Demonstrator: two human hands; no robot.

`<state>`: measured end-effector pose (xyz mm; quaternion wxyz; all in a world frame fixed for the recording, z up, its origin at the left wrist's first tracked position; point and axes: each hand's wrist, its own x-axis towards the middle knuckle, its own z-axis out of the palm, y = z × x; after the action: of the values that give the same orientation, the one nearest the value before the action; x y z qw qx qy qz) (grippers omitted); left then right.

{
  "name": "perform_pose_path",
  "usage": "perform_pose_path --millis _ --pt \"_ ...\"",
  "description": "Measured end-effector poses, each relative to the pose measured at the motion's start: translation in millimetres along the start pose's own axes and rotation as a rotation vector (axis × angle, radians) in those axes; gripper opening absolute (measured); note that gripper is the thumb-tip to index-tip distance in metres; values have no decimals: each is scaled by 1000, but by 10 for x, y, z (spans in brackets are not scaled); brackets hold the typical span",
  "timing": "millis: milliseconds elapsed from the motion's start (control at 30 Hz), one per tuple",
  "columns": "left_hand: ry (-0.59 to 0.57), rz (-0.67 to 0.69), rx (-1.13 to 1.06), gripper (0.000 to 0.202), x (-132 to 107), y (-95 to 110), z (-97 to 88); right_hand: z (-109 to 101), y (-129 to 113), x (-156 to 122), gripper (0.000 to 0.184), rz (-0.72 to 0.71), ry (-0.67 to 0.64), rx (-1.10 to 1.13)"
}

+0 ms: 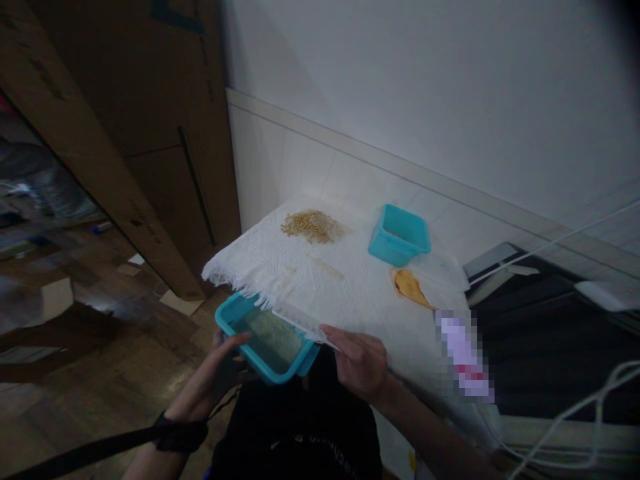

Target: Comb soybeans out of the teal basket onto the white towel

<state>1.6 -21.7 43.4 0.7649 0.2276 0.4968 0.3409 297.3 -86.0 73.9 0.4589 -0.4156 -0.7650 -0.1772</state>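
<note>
My left hand (pixel 231 363) grips the left side of a teal plastic tub (pixel 279 377), its thumb over the rim. The tub is below the table's near edge, tilted a little, with a layer of pale small grains (pixel 275 337) inside. My right hand (pixel 361 360) is closed on the near edge of a white fringed cloth (pixel 345 293), just over the tub's right end. On the cloth lies a heap of yellowish beans (pixel 311 227), with pale grains scattered beside it. A second, smaller teal tub (pixel 395 250) stands further right; some contents show at its bottom.
An orange-yellow flat piece (pixel 411 288) and a blurred-out purple-white item (pixel 465 357) lie on the right of the cloth. White cables (pixel 595 407) run along the right side. Tall cardboard (pixel 150 133) stands left, with cardboard scraps (pixel 183 303) on the wooden floor. A wall (pixel 400 87) rises behind.
</note>
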Motion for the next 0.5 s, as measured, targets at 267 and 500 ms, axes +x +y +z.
perform_pose_path --millis 267,500 --pt "-5 1 4 72 -21 65 11 409 589 291 16 127 124 -178" --pt "-19 18 -12 70 -14 86 -44 762 793 362 18 70 -50 -203"
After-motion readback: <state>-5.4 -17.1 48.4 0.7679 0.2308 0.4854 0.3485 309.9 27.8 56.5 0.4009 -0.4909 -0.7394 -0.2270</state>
